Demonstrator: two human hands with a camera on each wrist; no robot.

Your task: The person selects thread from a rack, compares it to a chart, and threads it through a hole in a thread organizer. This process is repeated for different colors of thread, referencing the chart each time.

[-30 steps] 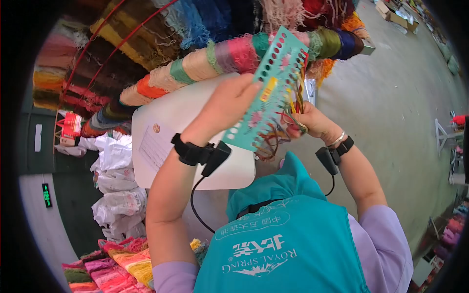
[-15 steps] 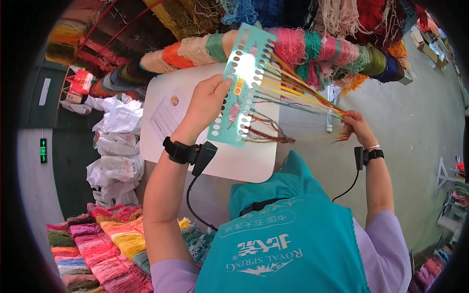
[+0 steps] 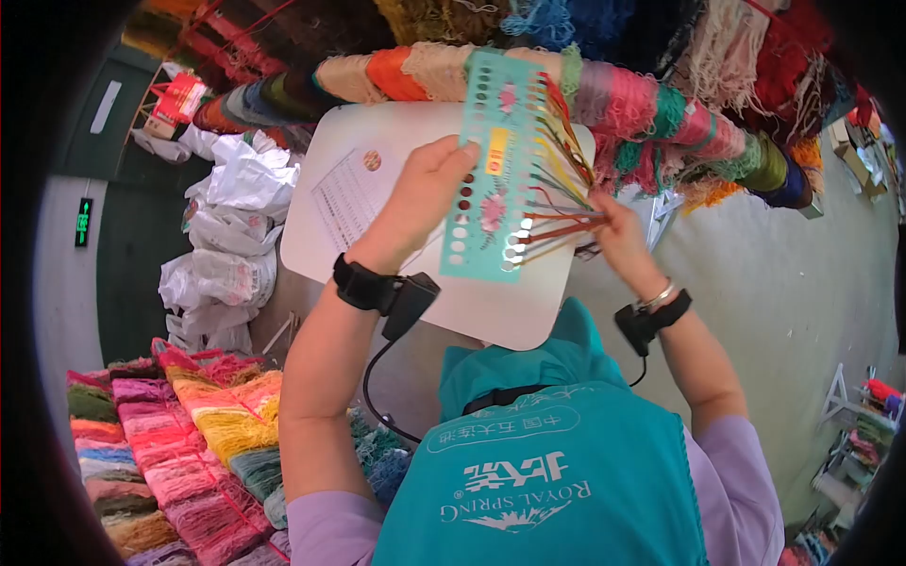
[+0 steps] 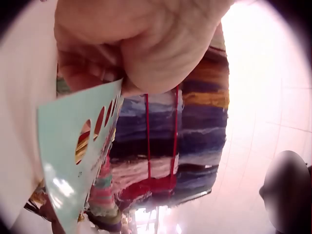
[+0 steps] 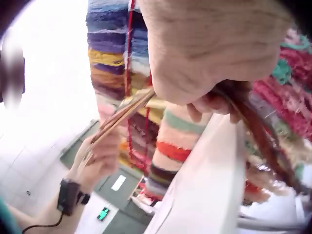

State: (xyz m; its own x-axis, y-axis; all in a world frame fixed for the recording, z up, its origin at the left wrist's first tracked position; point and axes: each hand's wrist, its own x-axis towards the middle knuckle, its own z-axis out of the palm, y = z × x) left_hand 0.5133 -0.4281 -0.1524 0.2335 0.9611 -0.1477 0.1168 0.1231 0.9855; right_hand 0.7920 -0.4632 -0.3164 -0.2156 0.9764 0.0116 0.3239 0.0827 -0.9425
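The apron [image 3: 557, 457] reads "ROYAL SPRING" (upside down); a green sign [image 3: 83, 223] shows an arrow

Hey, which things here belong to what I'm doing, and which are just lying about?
Part of the job:
Punched card, held in your left hand
Coloured threads from the card, gathered in your right hand
Perhaps the printed sheet; its print is too small to read

Seemingly just lying about:
White plastic bags
Yarn bundles at lower left

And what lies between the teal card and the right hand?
Colored threads run from the holed teal card to the right hand, which grips them; the head view shows this, with a white tabletop behind.
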